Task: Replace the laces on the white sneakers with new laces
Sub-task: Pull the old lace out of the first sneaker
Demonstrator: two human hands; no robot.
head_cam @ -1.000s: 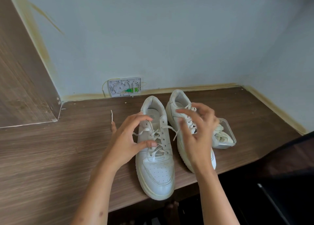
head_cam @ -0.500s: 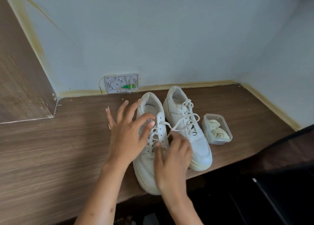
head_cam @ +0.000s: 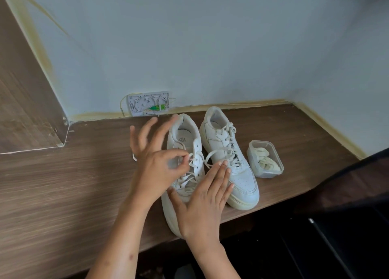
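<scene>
Head view
Left sneaker [head_cam: 185, 165]: lies on the wooden desk [head_cam: 63, 194], toe toward the near edge, its lace [head_cam: 192, 162] partly loosened.
Right sneaker [head_cam: 229, 158]: just beside it, laced, with a loose loop at the side.
Left hand [head_cam: 155, 165]: above the left sneaker's eyelets; thumb and forefinger pinch the lace, the other fingers spread upward.
Right hand [head_cam: 206, 203]: laid flat over the left sneaker's toe, fingers straight and close together, their tips touching the inner side of the right sneaker.
Plastic container [head_cam: 265, 158]: stands on the desk just beside the right sneaker, with cream-coloured laces bundled inside.
Wall plate [head_cam: 148, 103]: grey, open-faced, at the foot of the wall behind the sneakers.
</scene>
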